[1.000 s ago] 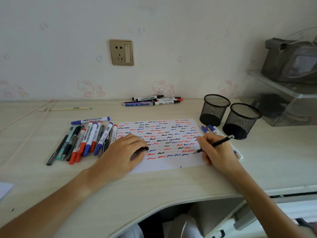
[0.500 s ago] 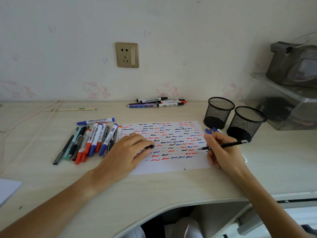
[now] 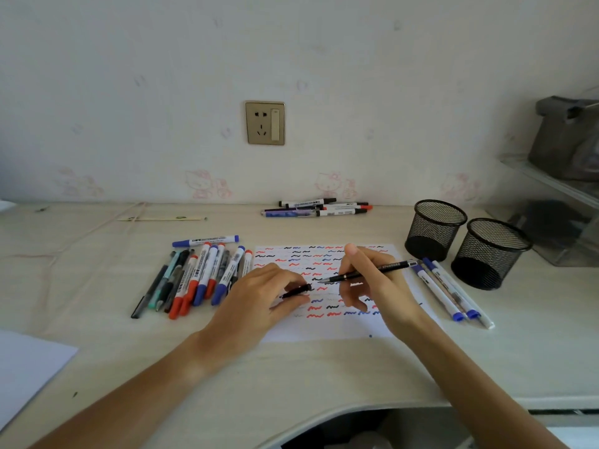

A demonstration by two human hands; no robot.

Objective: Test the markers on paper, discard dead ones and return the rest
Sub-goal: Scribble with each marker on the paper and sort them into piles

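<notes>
A white sheet of paper [image 3: 330, 328] covered with red, blue and black squiggles lies mid-desk. My right hand [image 3: 379, 286] holds a thin black pen [image 3: 369, 272] above the sheet, its bare tip pointing left. Resting on the paper, my left hand [image 3: 259, 296] pinches the black pen cap [image 3: 296, 291], a short gap from the tip. Several markers [image 3: 201, 273] lie in a row left of the paper. Three blue-capped markers [image 3: 449, 290] lie to its right. Two black mesh cups [image 3: 434, 228] [image 3: 489, 251] stand at the right.
More markers [image 3: 319, 207] lie by the wall behind the paper. A flat wooden stick [image 3: 162, 218] rests at the back left. A clear plastic shelf unit [image 3: 557, 202] stands at the far right. Another white sheet [image 3: 26, 367] pokes in at the left edge.
My right hand has lifted the pen off the paper and swung left toward my left hand. The pen's tip now points at the cap. The view has shifted a little.
</notes>
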